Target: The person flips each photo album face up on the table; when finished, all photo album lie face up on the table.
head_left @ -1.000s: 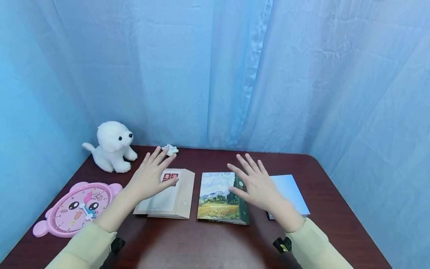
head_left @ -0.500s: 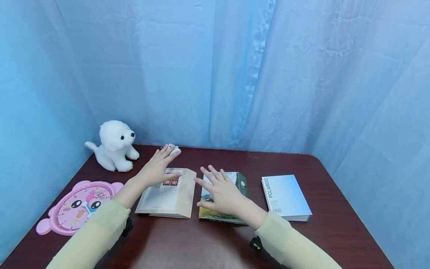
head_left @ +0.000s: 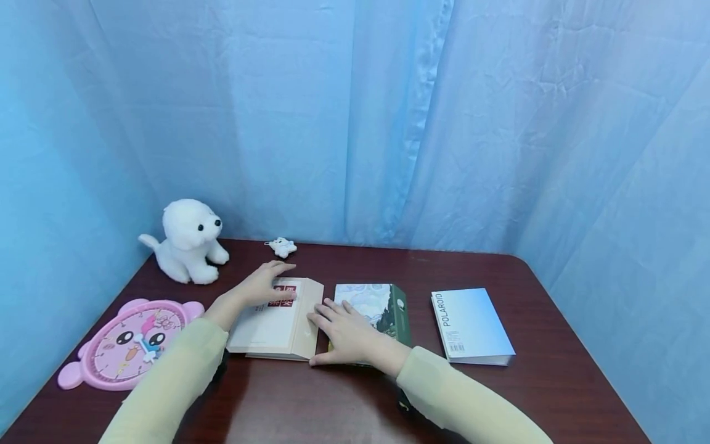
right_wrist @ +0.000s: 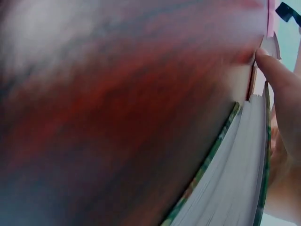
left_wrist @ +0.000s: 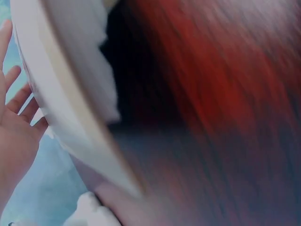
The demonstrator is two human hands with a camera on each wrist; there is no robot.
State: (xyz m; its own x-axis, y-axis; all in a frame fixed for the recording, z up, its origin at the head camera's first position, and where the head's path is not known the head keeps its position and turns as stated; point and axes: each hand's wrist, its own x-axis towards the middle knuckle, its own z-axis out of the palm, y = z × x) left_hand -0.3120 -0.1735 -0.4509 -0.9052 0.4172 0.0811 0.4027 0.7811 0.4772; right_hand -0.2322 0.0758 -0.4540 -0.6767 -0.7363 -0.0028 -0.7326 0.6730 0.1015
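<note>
A cream book (head_left: pixel 261 333) with red square characters on its cover lies left of the middle. Over its far part reaches my left hand (head_left: pixel 257 287), fingers extended and thumb apart above the cover. In the left wrist view, the left hand (left_wrist: pixel 19 132) is beside the book's pale edge (left_wrist: pixel 70 94). My right hand (head_left: pixel 352 336) stretches across a photo album (head_left: pixel 368 299) with a painted landscape and dark green spine. Its spread fingertips overlap the cream book's right edge. The right wrist view shows the right hand (right_wrist: pixel 287 94) over the album's white pages (right_wrist: pixel 240 155).
A white-and-blue album marked POLAROID (head_left: pixel 477 324) lies to the right. On the left are a pink cartoon clock (head_left: pixel 133 345) and a white plush dog (head_left: pixel 188 231). A small white star-shaped trinket (head_left: pixel 284 248) is near the table's back edge, before blue curtains (head_left: pixel 288 123).
My right hand has moved left from beside the POLAROID album to the cream book's right edge, and lower. The left hand has sunk closer to the cream book, which shifted slightly.
</note>
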